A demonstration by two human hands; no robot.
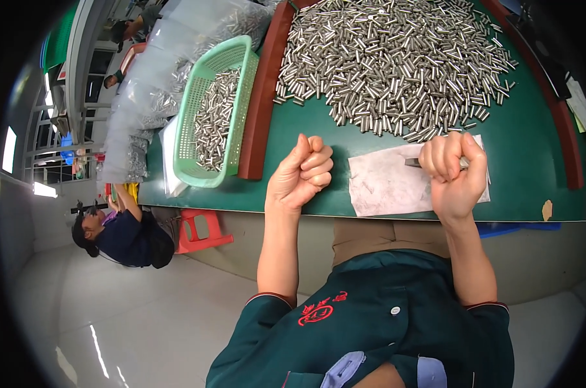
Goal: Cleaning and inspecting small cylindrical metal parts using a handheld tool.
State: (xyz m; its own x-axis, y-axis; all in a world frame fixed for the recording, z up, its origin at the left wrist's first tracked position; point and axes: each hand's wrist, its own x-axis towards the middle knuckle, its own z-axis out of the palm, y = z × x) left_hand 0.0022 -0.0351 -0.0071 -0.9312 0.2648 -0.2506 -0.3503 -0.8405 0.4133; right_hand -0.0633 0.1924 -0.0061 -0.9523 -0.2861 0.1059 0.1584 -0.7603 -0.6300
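Two hands: left hand (304, 171) and right hand (458, 174), both fisted over the near side of the green worktop (532, 174).
Left fingers (315, 163): curled into the palm, thumb laid alongside; contents hidden, so cannot tell whether anything is held.
Right fingers (433, 158): curled around at least one metal pin (412, 162), one end jutting out on the little-finger side; metal also glints near the thumb. Count inside the fist not determinable.
Slip risk: pins look smooth and round; a slackened curl could let one slide out. Judged, not observed.
Cloth (386, 191): pale, smudged, spread beneath the right hand. Dragging could ruck it; grime could pass to the metal.
Pin heap (396, 64): loose, wide, just beyond the cloth. A knuckle brushing its near fringe could set strays rolling; no rail shows along the near edge to stop them.
Side rails: red-brown left rail (262, 116) and right rail (569, 152) flank the heap.
Basket (184, 139): light green, part-filled with similar pins, just left of the left rail; a bump could tip it, mixing lots.
Bags (131, 110): clear plastic, farther left; no print legible.
Shirt front (370, 304): dark green; red stitched characters and ring emblem, not transcribed.
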